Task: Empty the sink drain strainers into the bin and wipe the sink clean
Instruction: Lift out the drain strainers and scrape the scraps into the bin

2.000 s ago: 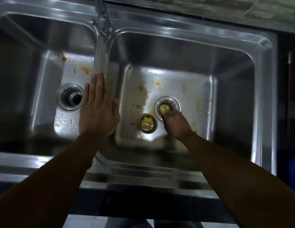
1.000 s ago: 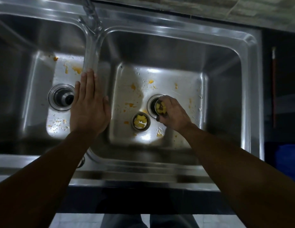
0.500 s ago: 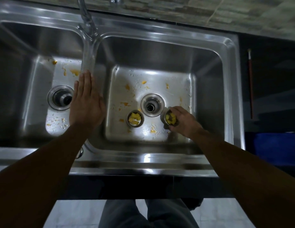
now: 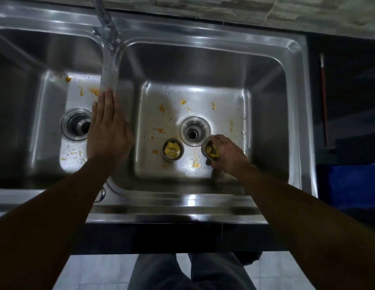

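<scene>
A steel double sink [image 4: 295, 84] fills the view. My right hand [image 4: 226, 155] is shut on a metal drain strainer [image 4: 210, 152] full of yellow food bits, low in the right basin, just right of the open right drain [image 4: 194, 131]. A second strainer [image 4: 172, 151] with yellow scraps rests on the basin floor to the left of that drain. My left hand [image 4: 108, 130] lies flat, fingers together, on the divider between the basins. The left drain [image 4: 76, 126] is open. Orange and yellow scraps dot both basin floors.
The tap [image 4: 105, 19] rises at the back over the divider. A blue bin [image 4: 349, 185] stands in the dark to the right of the sink. A thin red stick [image 4: 323, 97] leans beyond the right rim. My legs show below the front edge.
My right hand has lifted the strainer out of the right drain and carried it right and toward me. The drain now stands open. My left hand has stayed on the divider.
</scene>
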### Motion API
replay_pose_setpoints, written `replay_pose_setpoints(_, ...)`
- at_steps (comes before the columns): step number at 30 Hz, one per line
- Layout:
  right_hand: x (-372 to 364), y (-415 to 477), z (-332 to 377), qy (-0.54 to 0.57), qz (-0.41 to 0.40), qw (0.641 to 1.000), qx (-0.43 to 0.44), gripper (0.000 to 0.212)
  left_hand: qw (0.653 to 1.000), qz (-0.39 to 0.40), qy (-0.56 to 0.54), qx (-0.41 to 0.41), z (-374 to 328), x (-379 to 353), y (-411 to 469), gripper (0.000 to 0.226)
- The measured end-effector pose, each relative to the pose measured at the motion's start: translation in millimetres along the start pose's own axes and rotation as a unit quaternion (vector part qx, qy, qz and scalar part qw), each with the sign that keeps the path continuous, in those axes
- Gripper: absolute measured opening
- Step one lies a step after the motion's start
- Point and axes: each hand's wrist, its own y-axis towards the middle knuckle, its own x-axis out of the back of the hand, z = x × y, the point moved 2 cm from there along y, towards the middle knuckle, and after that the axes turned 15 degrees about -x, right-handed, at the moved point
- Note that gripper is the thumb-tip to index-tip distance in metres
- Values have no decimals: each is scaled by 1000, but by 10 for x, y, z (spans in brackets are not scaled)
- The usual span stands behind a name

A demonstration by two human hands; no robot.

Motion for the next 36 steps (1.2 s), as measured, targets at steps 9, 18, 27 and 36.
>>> replay_pose_setpoints(9, 14, 1, -12, 18, 23, 999, -16, 94, 1000, 8, -8, -7, -10, 27, 3, 64)
replay_pose_setpoints(18, 230, -433, -124, 42, 8, 999, -19, 70, 997, 23, -70, -1, 23, 140, 12, 69)
replay_pose_setpoints(27, 956, -800, -545, 120, -158, 980, -6, 50, 990, 86, -83, -73, -1168, 286, 317, 53)
replay_pose_setpoints(36, 1607, -589, -1392, 14, -247, 964, -97, 69, 949, 125, -200, -210, -3123, 103, 833, 64)
